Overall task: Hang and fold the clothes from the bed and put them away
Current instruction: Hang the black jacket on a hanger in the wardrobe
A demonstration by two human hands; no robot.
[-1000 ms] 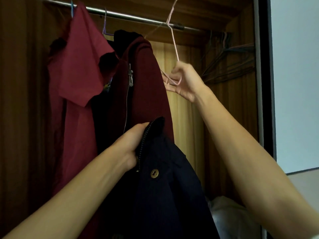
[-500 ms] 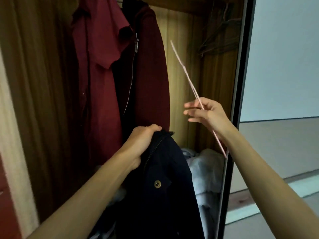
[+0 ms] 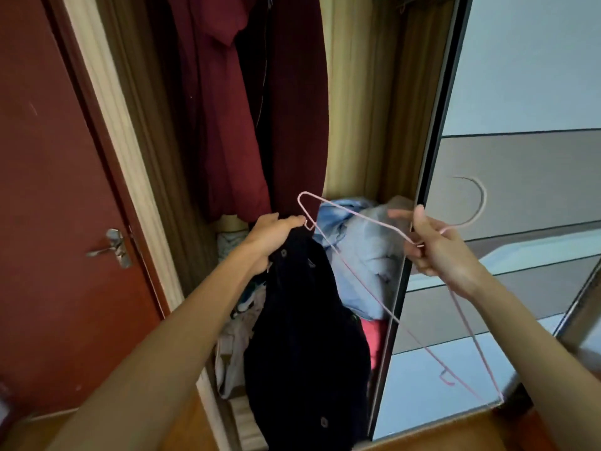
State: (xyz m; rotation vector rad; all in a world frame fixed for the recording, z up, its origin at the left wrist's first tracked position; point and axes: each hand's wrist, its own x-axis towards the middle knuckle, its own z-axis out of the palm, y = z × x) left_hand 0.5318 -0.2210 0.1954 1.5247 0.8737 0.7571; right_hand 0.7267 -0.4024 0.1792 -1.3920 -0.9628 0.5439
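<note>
Hanging stage: dark jacket (image 3: 302, 320) not yet on the hanger.
Left hand (image 3: 273, 234) is gripping the jacket collar; right hand (image 3: 435, 249) is pinching the pink wire hanger (image 3: 357, 214), whose tip is lying beside the left hand. Maroon garments (image 3: 227, 109) are hanging above; insertion and hanging are remaining.

Head cam, wide-angle, looks fwd & down, close to wardrobe (image 3: 353, 92)

A dark navy jacket (image 3: 302, 336) hangs limp beside a tilted pink hanger (image 3: 357, 214).
</note>
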